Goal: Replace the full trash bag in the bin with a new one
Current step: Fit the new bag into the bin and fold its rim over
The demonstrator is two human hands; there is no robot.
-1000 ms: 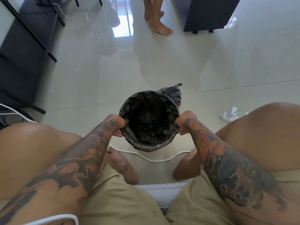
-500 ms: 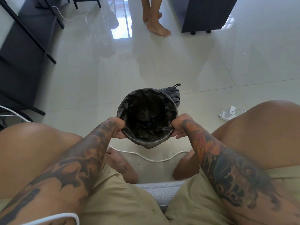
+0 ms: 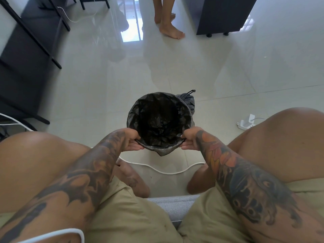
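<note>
Sitting over a glossy tiled floor, knees spread. Far left: dark furniture legs along that edge of the floor. Next, left hand pinching the near-left rim of the new black trash bag, thumb above and fingers below, clamped on the plastic. Bag mouth spread wide and round over the bin, which stays hidden beneath the film; a loose flap hanging at the near edge. White cable snaking across the floor just in front, between the feet. Behind the bin's far-right side, touching it or just beside it, the full tied trash bag, knot sticking up. Right hand gripping the near-right rim the same way, fingers closed on the plastic. Further right, a white power strip on the floor. Toward the far edge, another person's bare feet and a dark cabinet.
</note>
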